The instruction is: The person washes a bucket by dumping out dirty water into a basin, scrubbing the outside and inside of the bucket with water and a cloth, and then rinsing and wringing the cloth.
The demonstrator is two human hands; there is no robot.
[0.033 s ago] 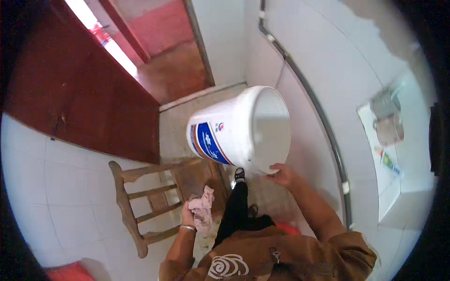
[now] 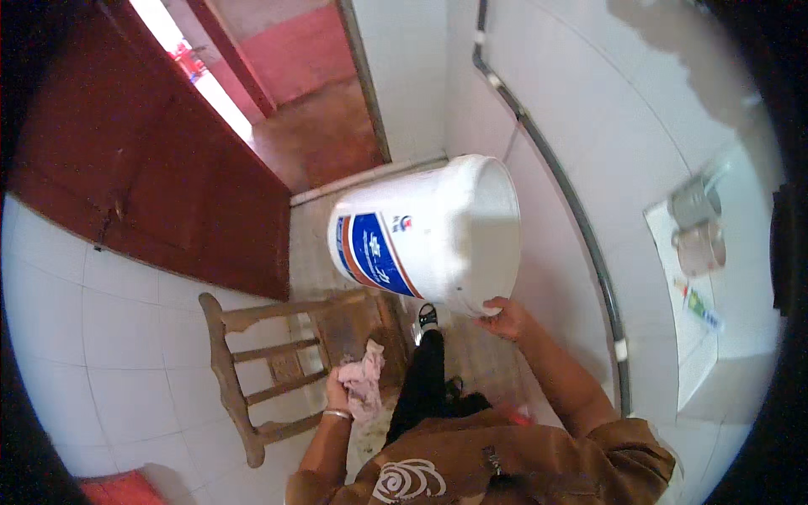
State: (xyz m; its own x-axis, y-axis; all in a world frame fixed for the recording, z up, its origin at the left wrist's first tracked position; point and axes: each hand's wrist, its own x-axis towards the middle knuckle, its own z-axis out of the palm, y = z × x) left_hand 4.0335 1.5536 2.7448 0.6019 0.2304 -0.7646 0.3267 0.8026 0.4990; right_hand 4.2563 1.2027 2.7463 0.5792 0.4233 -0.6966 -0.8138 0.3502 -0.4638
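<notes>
A large white plastic bucket [image 2: 421, 198] with a blue and orange label hangs on its side in the air, its open mouth to the right. My right hand [image 2: 503, 318] is closed on the lower edge of its rim. In my left hand [image 2: 337, 389] is a crumpled pink cloth [image 2: 364, 387], bunched in closed fingers. That hand is over the wooden chair [image 2: 341, 337], apart from the bucket. The bucket's far side and most of its inside are hidden.
A dark red door [image 2: 160, 181] stands at the left beside a doorway. A dark pipe [image 2: 572, 198] runs down the right wall. A recessed shelf [image 2: 690, 370] there holds two mugs [image 2: 701, 248] and a tube [image 2: 700, 307]. Something red [image 2: 126, 488] lies at the lower left.
The bucket's base end has shifted slightly to the left and the view has moved a little. Both hands keep their hold.
</notes>
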